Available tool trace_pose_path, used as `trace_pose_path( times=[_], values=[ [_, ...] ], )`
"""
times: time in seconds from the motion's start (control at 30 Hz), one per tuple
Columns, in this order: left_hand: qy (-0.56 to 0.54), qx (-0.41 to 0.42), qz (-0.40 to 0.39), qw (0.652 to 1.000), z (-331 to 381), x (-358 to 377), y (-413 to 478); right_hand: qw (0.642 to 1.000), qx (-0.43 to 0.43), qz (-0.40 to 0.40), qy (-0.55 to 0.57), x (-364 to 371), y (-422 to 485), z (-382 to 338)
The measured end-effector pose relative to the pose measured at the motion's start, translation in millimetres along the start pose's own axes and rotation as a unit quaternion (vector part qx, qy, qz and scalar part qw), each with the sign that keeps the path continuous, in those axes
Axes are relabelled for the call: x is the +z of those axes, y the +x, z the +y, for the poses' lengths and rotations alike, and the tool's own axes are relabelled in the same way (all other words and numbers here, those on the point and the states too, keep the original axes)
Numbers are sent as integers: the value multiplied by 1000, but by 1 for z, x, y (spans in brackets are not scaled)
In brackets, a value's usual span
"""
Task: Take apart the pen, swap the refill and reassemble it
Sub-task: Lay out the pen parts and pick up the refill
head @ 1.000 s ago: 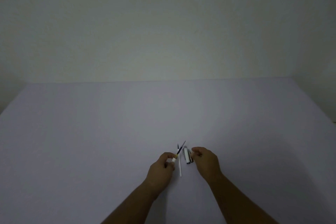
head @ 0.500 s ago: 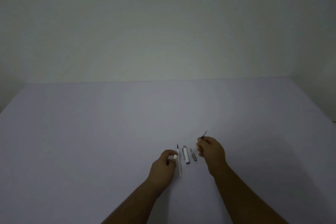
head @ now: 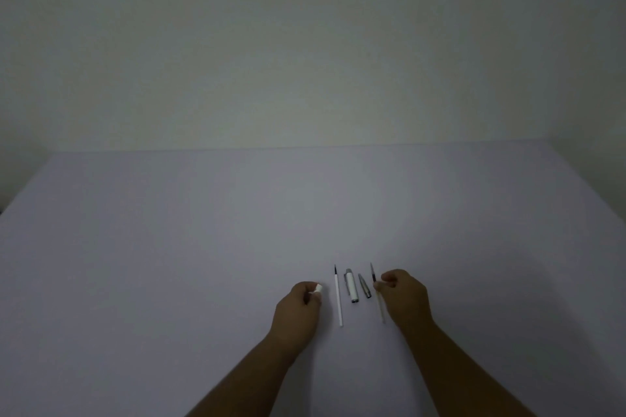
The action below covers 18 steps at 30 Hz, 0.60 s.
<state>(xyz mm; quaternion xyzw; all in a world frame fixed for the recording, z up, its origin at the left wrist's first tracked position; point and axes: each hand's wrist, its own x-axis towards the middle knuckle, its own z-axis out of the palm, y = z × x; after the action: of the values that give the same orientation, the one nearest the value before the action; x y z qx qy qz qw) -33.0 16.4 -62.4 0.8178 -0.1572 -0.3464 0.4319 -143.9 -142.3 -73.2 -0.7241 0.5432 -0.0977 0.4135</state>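
Your left hand [head: 298, 306] is curled into a loose fist on the pale lavender table [head: 169, 247], fingers closed around a short white plastic pen barrel piece [head: 318, 288]; only its round end pokes out above your thumb and forefinger. The forearm comes in from the lower middle of the view, angled up and to the right, knuckles facing away from you.

Just right of that hand, a long thin white refill with a dark tip [head: 338, 296] lies flat on the table, tip pointing away from you, touching nothing. Next comes the stubby white pen cap section with a grey end and clip [head: 351, 285], then a small grey tapered metal tip piece [head: 364, 286], leaning slightly; the two lie near each other but apart.

Your right hand [head: 404, 298] is partly closed, its thumb and forefinger pinching a second thin refill, yellowish with a dark front section [head: 377, 291]. That refill runs almost parallel to the first, its dark point away from you and its pale tail trailing down past the heel of the hand, low over the table; whether it touches the surface cannot be told. The other fingers are tucked under. The right forearm enters from the lower right, angled up and to the left.

Count: two refills, one cap section, one tip piece, one barrel piece.
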Motion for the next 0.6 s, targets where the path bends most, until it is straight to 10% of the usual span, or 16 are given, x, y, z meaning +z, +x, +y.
trace_pose_path(
  times=[0.6],
  values=[
    [9,23,29,999,-3,-20,-8,943,-130,-65,-299,62,-37,-40]
  ],
)
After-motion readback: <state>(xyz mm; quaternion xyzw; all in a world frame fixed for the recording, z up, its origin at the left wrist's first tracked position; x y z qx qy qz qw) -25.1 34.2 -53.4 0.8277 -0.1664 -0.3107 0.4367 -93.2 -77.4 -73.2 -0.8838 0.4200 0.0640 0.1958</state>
